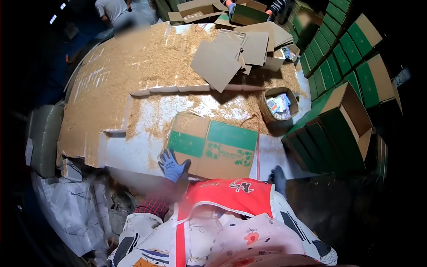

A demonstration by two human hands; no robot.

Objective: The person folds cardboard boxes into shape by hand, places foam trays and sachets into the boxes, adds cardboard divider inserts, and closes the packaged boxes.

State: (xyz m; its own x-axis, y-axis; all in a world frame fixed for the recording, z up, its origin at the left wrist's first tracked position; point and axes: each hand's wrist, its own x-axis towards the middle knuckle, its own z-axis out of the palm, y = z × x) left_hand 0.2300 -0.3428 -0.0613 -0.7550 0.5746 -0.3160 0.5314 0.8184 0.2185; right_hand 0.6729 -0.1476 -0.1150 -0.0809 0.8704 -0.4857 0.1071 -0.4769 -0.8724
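Note:
A flattened cardboard carton (213, 144) with green bands and a printed green pattern lies on the white surface right in front of me. My left hand (173, 166), in a blue-grey glove, rests at its lower left corner with fingers spread. Nothing shows in that hand. Off the carton's right side, at the front edge of the worktable, is my right hand (278, 177) in a dark glove. It looks dim and small, so its fingers cannot be made out. A thin reddish strap (258, 162) runs along the carton's right edge.
Wood shavings (106, 75) cover white foam blocks across the table. Cardboard sheets (218, 62) are piled at the back, beside a bin (278, 109) of small packets. Green cartons (327, 138) are stacked on the right. Other people work at the far side, one gloved hand (230, 8) at a box.

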